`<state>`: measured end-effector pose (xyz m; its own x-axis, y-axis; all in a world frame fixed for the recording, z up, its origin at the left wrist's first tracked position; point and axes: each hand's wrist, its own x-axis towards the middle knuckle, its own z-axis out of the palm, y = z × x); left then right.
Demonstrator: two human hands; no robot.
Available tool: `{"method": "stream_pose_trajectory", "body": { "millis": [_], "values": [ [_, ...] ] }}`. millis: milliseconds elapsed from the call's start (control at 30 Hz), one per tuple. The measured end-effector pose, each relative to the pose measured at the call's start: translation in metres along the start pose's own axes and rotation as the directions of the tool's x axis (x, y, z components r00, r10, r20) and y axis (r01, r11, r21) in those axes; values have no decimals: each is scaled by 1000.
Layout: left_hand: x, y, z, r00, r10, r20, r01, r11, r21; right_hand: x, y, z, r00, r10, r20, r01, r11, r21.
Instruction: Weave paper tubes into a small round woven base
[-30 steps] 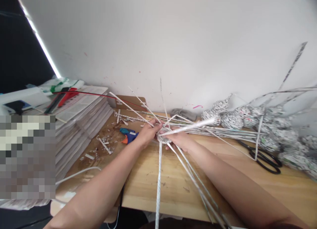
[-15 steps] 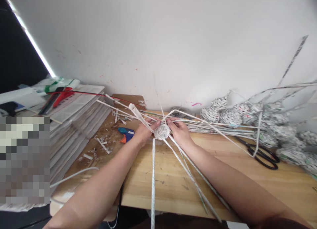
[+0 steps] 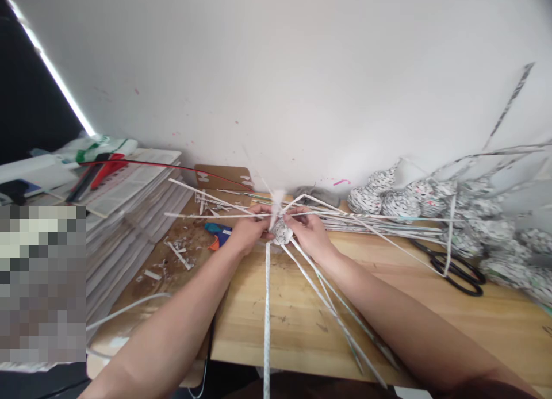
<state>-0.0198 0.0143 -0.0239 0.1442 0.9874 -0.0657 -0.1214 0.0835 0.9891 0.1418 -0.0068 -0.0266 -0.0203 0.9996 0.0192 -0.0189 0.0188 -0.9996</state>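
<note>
A small round woven piece of rolled newspaper (image 3: 283,233) sits between my two hands above the table. Long paper strips fan out from it in several directions, and one pale strip (image 3: 267,313) runs straight down towards me. My left hand (image 3: 252,231) is closed at the left of the weave, its fingers pinching around a short wide strip (image 3: 276,206) that stands up blurred. From the right, my right hand (image 3: 308,229) grips the edge of the woven piece with thumb and fingers. The far-side fingertips of both hands are partly hidden.
Behind my hands lies a bundle of paper rods (image 3: 388,229). Black scissors (image 3: 463,272) and woven paper shapes (image 3: 401,204) are at the right. To the left are a blue glue gun (image 3: 219,235), paper scraps (image 3: 179,254) and a tall newspaper stack (image 3: 146,215).
The short wide strip has swung from pointing up-left to nearly upright at the weave. My left hand has shifted slightly right, and a thin strip now points level to the left.
</note>
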Motion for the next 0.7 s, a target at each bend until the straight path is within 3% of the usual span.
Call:
{"method": "stream_pose_trajectory", "body": {
  "millis": [200, 400, 533, 700],
  "values": [
    [0, 2, -2, 996, 3, 92, -1, 1000, -18, 2, 3, -4, 1000, -15, 20, 19, 983, -185],
    [1, 2, -1, 1000, 7, -9, -6, 998, 56, 4, 6, -5, 995, -97, -9, 91, 956, -280],
    [2, 2, 2, 996, 49, -80, -39, 991, 124, 3, 4, -4, 993, -116, -19, 110, 970, -217],
    [1, 3, 5, 994, 57, -90, -44, 990, 132, 2, 0, -2, 994, -108, -2, 106, 983, -150]
  ]
}}
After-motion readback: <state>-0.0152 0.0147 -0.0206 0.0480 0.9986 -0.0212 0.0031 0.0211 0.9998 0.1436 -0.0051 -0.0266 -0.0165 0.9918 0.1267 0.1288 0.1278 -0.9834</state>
